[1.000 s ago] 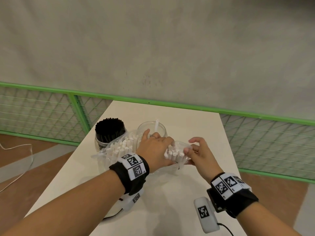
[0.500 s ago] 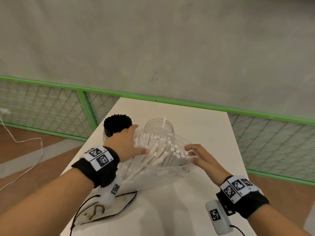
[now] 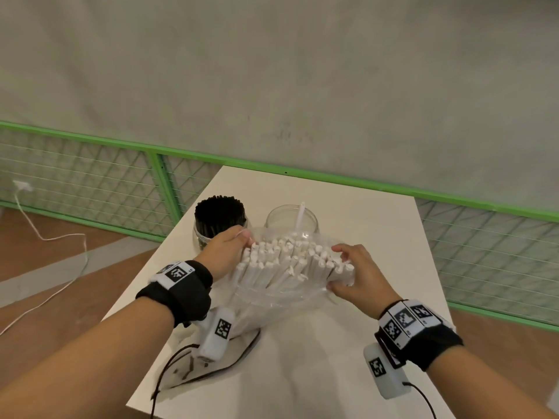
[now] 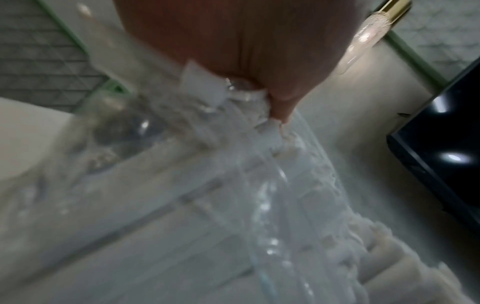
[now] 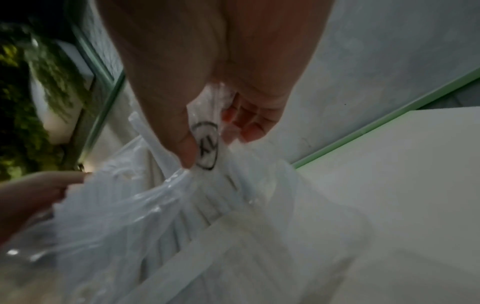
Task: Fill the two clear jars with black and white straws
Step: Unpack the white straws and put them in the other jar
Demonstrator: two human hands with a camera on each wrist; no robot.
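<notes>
Head view is showing both hands gripping the clear bag of white straws; right wrist alone is revealing the right hand pinching plastic, left hand clenching its edge.

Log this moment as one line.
left hand: holds straw bag | right hand: pinches bag | white-straw jar: one straw

left hand fingers hidden behind white straws, both wrist views blurred
</notes>
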